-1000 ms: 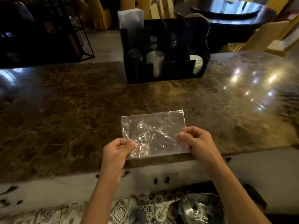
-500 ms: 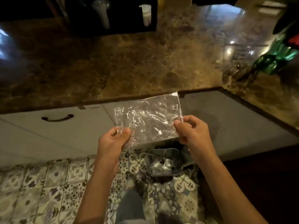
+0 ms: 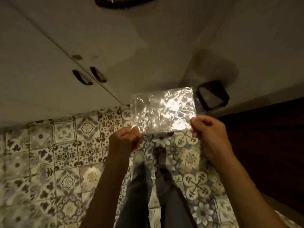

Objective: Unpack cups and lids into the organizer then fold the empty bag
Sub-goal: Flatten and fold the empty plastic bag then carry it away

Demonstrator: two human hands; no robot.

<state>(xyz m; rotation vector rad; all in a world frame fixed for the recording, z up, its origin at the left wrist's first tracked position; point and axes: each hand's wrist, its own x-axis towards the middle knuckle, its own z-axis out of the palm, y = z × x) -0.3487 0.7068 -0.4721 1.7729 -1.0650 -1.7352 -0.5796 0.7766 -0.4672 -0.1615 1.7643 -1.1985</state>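
A folded, crinkled clear plastic bag [image 3: 164, 111] hangs flat in the air in front of white cabinet doors. My left hand [image 3: 126, 139] pinches its lower left corner. My right hand [image 3: 209, 130] pinches its lower right corner. Both hands hold it stretched between them, above the floor. The organizer, the cups and the lids are out of view.
White cabinet doors [image 3: 115, 46] with dark handles [image 3: 82, 77] fill the top. A dark bin with a liner [image 3: 212, 96] stands on the floor just behind the bag, to its right. Patterned floor tiles [image 3: 57, 153] and my legs [image 3: 151, 186] lie below.
The view has tilted down from the marble counter to the cabinet fronts and floor. Both hands have carried the bag off the counter and hold it low over the tiles.
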